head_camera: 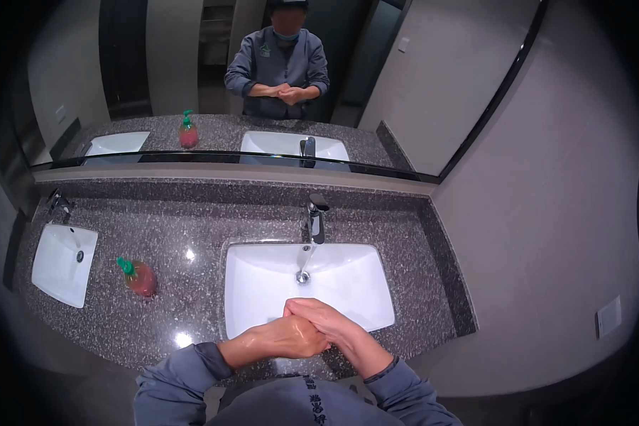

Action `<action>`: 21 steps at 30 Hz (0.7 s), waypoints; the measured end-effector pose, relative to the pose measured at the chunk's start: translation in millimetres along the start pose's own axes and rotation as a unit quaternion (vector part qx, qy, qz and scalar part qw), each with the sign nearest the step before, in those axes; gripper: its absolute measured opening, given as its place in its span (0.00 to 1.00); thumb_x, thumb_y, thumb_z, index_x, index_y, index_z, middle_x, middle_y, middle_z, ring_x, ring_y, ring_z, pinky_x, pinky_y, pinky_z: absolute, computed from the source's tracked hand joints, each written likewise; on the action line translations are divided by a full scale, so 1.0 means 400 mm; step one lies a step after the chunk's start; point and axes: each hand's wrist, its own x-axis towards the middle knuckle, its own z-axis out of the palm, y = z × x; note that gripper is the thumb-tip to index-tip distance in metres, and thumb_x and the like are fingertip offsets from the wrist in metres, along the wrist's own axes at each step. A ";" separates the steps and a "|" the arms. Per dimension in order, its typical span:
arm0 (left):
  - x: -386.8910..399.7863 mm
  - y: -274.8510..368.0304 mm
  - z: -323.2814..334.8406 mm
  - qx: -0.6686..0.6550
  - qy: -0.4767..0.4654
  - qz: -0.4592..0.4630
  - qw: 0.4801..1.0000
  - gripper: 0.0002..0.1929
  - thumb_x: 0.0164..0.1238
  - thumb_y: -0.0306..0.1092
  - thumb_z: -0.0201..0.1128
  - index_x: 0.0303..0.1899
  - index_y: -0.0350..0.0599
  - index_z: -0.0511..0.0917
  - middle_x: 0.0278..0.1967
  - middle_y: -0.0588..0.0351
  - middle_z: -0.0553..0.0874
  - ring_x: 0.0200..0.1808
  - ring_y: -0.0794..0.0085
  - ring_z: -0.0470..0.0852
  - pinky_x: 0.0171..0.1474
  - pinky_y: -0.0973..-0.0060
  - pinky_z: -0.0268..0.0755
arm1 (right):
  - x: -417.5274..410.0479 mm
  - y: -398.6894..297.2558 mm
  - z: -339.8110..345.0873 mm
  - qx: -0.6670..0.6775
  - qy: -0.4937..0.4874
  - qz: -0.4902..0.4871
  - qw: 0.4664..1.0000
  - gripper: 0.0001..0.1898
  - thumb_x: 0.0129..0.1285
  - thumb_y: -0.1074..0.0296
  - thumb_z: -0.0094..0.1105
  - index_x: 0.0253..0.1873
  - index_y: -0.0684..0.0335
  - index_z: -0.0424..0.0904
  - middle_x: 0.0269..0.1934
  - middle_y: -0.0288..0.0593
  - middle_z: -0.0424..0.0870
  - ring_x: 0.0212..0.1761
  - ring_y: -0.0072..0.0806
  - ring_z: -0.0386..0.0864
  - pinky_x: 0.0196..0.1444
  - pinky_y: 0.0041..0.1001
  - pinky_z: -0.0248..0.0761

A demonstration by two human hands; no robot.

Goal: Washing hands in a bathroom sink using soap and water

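Both hands are pressed together over the front edge of a white rectangular sink [245, 287]. My left hand [293, 336] is curled with its back upward, and its fingertips are hidden. Around its far side wraps my right hand [322, 317], fingers bent over the knuckles. The skin looks wet and shiny. Beyond the hands stands a chrome faucet [315, 221] with a dark lever on top. A thin stream of water [310, 261] falls from it to the round drain [302, 277].
A pump bottle [141, 279] with a green top and reddish liquid stands left on the speckled stone counter [191, 298]. Further left are a second sink [58, 266] and its faucet [57, 205]. Behind runs a wide mirror [170, 80]; a grey wall [532, 213] rises at right.
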 end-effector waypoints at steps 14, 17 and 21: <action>0.012 0.019 -0.058 -0.129 -0.157 -0.139 0.969 0.09 0.66 0.32 0.53 0.39 0.36 0.78 0.38 0.44 0.81 0.42 0.57 0.81 0.43 0.66 0.71 | -0.013 -0.001 -0.007 -0.118 0.071 0.063 0.988 0.15 0.69 0.57 0.55 0.44 0.65 0.82 0.37 0.46 0.86 0.39 0.34 0.83 0.45 0.29 0.73; 0.001 0.014 -0.047 -0.178 -0.046 -0.120 0.976 0.08 0.66 0.31 0.53 0.37 0.36 0.77 0.36 0.46 0.81 0.41 0.57 0.81 0.43 0.67 0.71 | -0.055 -0.030 -0.008 -0.135 -0.032 -0.070 0.988 0.17 0.66 0.54 0.58 0.46 0.64 0.80 0.37 0.47 0.85 0.39 0.34 0.83 0.44 0.29 0.73; -0.026 0.008 -0.100 -0.222 -0.111 -0.162 0.955 0.07 0.65 0.31 0.54 0.37 0.37 0.77 0.34 0.50 0.82 0.41 0.61 0.81 0.44 0.69 0.71 | -0.069 -0.064 0.021 -0.437 -0.025 -0.161 0.885 0.21 0.59 0.52 0.66 0.45 0.66 0.79 0.34 0.45 0.84 0.38 0.26 0.81 0.42 0.29 0.73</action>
